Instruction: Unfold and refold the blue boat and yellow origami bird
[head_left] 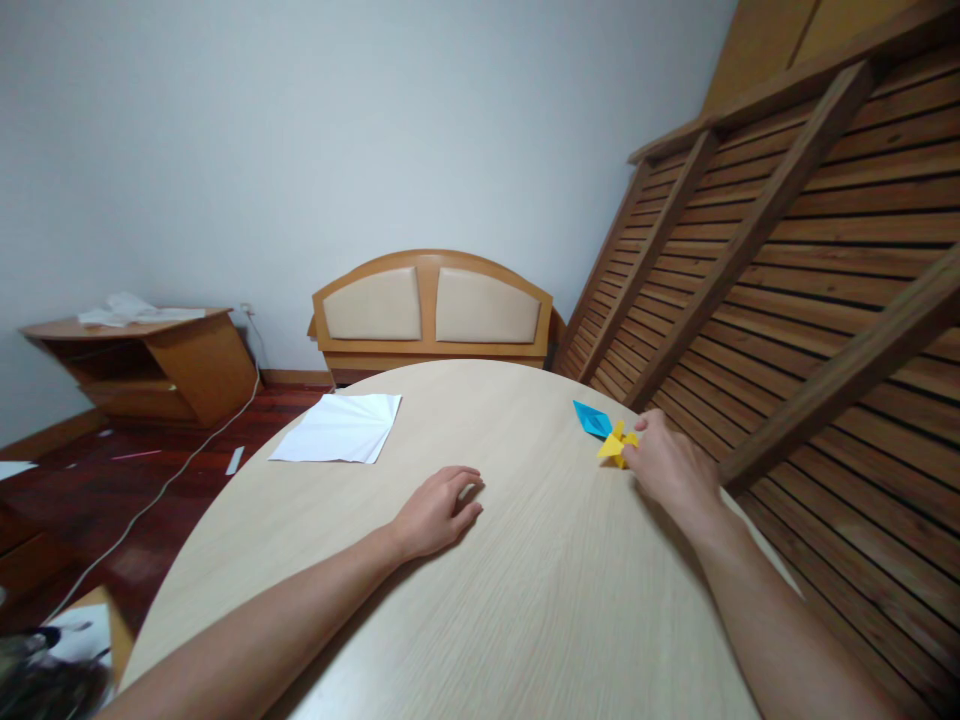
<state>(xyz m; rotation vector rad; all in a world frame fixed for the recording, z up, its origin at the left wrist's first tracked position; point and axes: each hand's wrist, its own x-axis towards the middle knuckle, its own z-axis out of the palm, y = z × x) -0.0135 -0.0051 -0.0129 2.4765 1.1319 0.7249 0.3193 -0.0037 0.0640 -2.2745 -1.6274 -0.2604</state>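
Note:
My left hand (439, 512) rests on the round table (525, 600) with nothing in it. Its fingers are loosely bent and the thumb stands apart from them. Over at the table's right side, my right hand (667, 462) has thumb and index finger closed on a yellow folded-paper figure (615, 446), partly covering it. Just beyond, touching or nearly touching the yellow figure, lies a blue folded-paper piece (592, 419) with pointed ends. A creased white sheet of paper (341, 430) lies flat near the table's far left edge, away from both hands.
Close to the table's right edge leans a large wooden slatted frame (765, 270). A padded headboard (431, 305) stands behind the table. To the left are a low wooden cabinet (202, 365) with papers on top and a cable (176, 475) running over the dark red floor.

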